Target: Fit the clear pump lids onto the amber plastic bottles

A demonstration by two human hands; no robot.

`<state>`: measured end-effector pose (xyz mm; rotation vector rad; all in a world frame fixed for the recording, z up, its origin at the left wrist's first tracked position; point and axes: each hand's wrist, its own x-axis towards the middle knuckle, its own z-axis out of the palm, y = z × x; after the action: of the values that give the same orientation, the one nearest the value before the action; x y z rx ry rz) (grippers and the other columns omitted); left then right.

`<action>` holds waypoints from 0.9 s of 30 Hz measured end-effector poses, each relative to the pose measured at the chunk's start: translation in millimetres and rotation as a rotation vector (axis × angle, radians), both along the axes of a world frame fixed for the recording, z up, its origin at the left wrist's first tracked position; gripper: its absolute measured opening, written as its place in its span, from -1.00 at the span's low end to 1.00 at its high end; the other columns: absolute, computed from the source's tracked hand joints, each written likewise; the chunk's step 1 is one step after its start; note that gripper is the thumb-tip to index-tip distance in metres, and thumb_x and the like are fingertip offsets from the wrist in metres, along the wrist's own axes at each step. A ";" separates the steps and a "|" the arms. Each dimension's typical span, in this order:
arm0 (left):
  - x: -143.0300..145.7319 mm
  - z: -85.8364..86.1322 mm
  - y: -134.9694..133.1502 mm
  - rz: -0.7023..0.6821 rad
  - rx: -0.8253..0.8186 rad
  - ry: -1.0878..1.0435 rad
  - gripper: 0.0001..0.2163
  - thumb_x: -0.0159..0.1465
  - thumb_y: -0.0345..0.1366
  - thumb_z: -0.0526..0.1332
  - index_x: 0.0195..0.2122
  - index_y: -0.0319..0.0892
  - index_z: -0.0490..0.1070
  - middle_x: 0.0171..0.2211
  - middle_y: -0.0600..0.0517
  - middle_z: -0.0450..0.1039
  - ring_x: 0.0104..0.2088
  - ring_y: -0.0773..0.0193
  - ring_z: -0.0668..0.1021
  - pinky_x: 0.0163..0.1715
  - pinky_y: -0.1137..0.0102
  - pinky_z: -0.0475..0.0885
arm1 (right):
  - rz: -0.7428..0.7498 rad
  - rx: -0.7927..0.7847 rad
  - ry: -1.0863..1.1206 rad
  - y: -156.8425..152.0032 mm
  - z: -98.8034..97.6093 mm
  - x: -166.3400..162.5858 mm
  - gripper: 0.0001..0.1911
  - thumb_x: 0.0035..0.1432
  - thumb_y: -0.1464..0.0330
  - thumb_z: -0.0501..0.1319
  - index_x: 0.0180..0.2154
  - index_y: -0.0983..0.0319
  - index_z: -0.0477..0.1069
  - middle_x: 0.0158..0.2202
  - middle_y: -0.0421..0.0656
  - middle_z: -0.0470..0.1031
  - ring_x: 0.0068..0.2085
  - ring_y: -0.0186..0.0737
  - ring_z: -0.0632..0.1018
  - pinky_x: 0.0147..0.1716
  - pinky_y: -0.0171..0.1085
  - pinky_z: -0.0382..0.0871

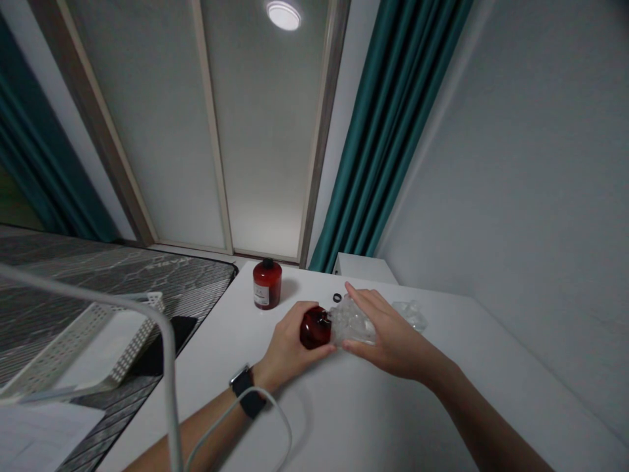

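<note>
White cable [275,410] loops across the near edge of the white table [344,426], just by the left wrist, which carries a dark wristwatch [247,390].

Left hand [287,347]: closed around a small dark red bottle [314,328], thumb on the near side, fingers wrapped over the far side. Bottle is held low over the table top, near the middle, and appears tipped sideways toward the right hand; cannot tell whether it rests on the surface.

Right hand [388,331]: fingers extended over, thumb under, pinching a bunch of clear plastic wrap [351,324]. Wrap touches the right end of the bottle.

Just beyond the hands: a small black ring [337,297] lies on the table. A second piece of crumpled clear plastic [410,313] lies to the right, apart from the hands.

Further back, left of the ring: a second red bottle [266,284] stands upright, black cap on, label facing the camera.

Left of the table: white perforated basket [73,341] on a grey patterned mattress [98,269].

Far wall: frosted panels [265,131], teal curtain [388,131] on the right.
</note>
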<state>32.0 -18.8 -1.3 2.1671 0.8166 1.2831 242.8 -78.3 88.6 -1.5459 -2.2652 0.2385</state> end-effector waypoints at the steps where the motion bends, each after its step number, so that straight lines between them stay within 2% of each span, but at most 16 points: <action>1: 0.0 -0.1 0.0 0.001 -0.003 -0.002 -0.43 0.08 -0.20 0.45 0.07 -0.13 0.24 -0.02 -0.10 0.44 -0.03 0.04 0.54 -0.01 0.13 0.46 | 0.002 -0.002 -0.004 0.1 0.7 -0.3 -0.04 0.13 0.19 0.33 0.41 0.11 -0.15 0.31 0.05 0.22 0.35 0.13 0.20 0.29 0.17 0.16; 12: 0.0 -1.0 -0.4 -0.001 -0.034 -0.023 -0.44 0.08 -0.21 0.43 0.07 -0.14 0.26 -0.01 -0.10 0.44 -0.03 0.03 0.54 0.00 0.13 0.46 | 0.013 -0.001 -0.006 -1.0 6.2 -2.9 -0.05 0.13 0.22 0.32 0.40 0.13 -0.12 0.31 0.05 0.21 0.34 0.11 0.20 0.29 0.16 0.15; 18: 0.4 -1.9 -0.9 -0.003 -0.037 -0.035 -0.43 0.08 -0.21 0.43 0.07 -0.13 0.25 -0.02 -0.09 0.44 -0.04 0.03 0.54 -0.01 0.13 0.47 | 0.022 -0.002 -0.003 -1.2 9.0 -3.9 -0.04 0.14 0.20 0.32 0.41 0.09 -0.16 0.31 0.04 0.22 0.34 0.13 0.20 0.27 0.19 0.16; 27: 1.5 -6.8 -0.2 0.009 -0.047 -0.050 -0.42 0.08 -0.21 0.43 0.09 -0.14 0.25 -0.01 -0.10 0.44 -0.03 0.04 0.54 0.01 0.13 0.46 | 0.025 -0.006 -0.004 -0.1 9.6 -4.5 -0.05 0.12 0.20 0.33 0.40 0.16 -0.11 0.30 0.08 0.22 0.34 0.14 0.20 0.28 0.19 0.15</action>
<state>33.5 -18.9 -8.1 2.0881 0.8286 1.3041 238.3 -78.4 98.2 -1.5229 -2.2897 0.2493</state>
